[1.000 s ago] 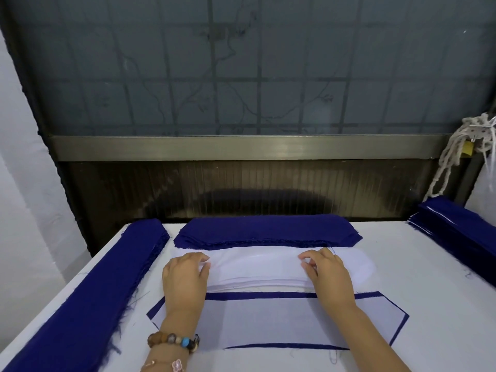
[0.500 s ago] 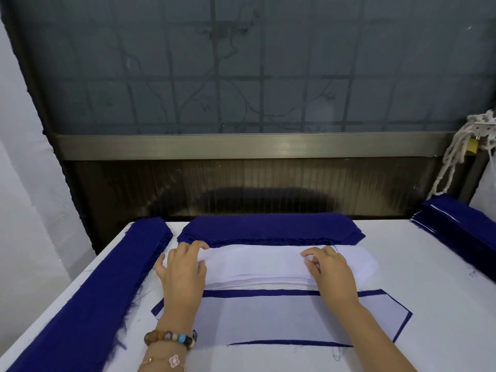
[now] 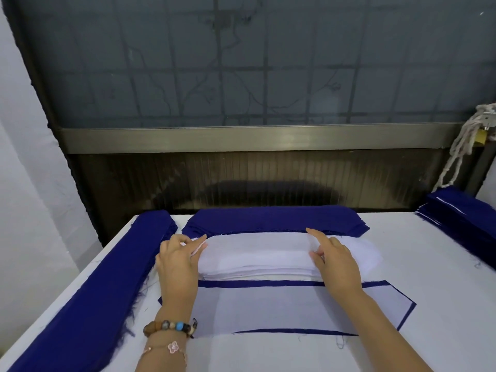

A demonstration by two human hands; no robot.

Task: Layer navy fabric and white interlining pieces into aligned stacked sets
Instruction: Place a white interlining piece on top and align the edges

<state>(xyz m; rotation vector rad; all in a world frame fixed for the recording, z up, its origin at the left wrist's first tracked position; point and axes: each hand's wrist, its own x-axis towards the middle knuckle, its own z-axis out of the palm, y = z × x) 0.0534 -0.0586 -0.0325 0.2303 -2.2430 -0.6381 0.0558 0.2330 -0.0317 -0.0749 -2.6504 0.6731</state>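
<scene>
With fingers (image 3: 197, 247) of the left hand (image 3: 177, 264) and its thumb nipped on the left end of the top white ply (image 3: 255, 245), peeling it off the interlining stack (image 3: 257, 268) at mid-frame. On the right hand (image 3: 338, 261), index straight along the ply's far edge, thumb tucked in below, seemingly a light pinch on the same ply.

Just below, at lower centre, under both wrists: one laid set (image 3: 281, 307), interlining over navy, thin blue border showing at its edges. Judged somewhere mid-job. Done: that set, and perhaps the right pile (image 3: 461, 213) at the frame's right edge, navy with white lines in it. Left to pair: the thick white stack, the navy pile (image 3: 273, 218) just beyond it, and the long left pile (image 3: 107, 277) down the left side.

Underneath, a white table (image 3: 429, 277). Behind, across the upper frame, dark ribbed panel (image 3: 268, 178), metal rail (image 3: 241, 138), gridded window (image 3: 241, 63); knotted cord (image 3: 461, 146) and padlock (image 3: 480, 135) at upper right.
</scene>
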